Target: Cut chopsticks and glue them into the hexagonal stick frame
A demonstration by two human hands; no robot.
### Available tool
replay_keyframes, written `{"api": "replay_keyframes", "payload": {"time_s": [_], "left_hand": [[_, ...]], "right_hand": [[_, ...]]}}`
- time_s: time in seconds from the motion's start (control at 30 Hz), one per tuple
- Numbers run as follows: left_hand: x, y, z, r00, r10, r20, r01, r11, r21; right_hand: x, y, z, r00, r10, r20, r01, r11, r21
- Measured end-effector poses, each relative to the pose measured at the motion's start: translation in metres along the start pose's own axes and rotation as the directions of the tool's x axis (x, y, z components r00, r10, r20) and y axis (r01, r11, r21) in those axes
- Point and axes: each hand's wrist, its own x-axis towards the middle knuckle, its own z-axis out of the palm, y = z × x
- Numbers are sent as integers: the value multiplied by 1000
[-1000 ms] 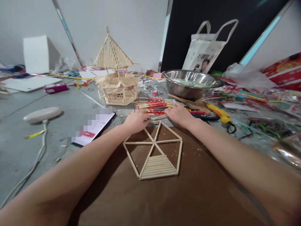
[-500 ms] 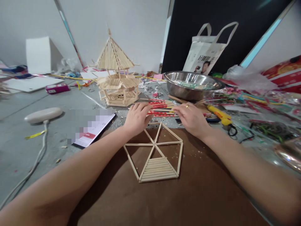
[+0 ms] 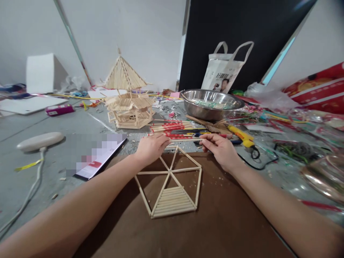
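A flat hexagon frame of wooden sticks [image 3: 168,181] lies on a brown board [image 3: 188,222], with one wedge filled in by rows of sticks. Just beyond its far corner, my left hand [image 3: 150,147] and my right hand [image 3: 219,148] each pinch one end of a single thin wooden stick [image 3: 185,140], held level between them. Behind the hands lies a pile of sticks in red paper wrappers [image 3: 172,127].
A stick-built pagoda model [image 3: 126,95] stands at the back. A steel bowl [image 3: 211,104], a white tote bag [image 3: 224,70], a yellow glue gun [image 3: 242,135] with a black cord and coloured clutter lie right. A phone [image 3: 98,156] and a white oval device [image 3: 40,141] lie left.
Both hands drew back from the wrapped stick pile and now hold one bare stick between them. The view shifted slightly down and left.
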Motion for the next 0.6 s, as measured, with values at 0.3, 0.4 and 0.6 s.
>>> {"api": "replay_keyframes", "payload": {"time_s": [0.3, 0.4, 0.6], "left_hand": [[-2, 12, -7, 1000, 19, -7, -19, 1000, 14], [-1, 11, -10, 997, 73, -27, -71, 994, 86], [0, 8, -17, 958, 138, -253, -110, 987, 121]], "right_hand": [[-10, -10, 2, 996, -91, -23, 87, 986, -143], [-12, -13, -1, 979, -171, 116, 204, 884, -420], [-18, -18, 2, 924, -130, 360, 344, 692, -634]]}}
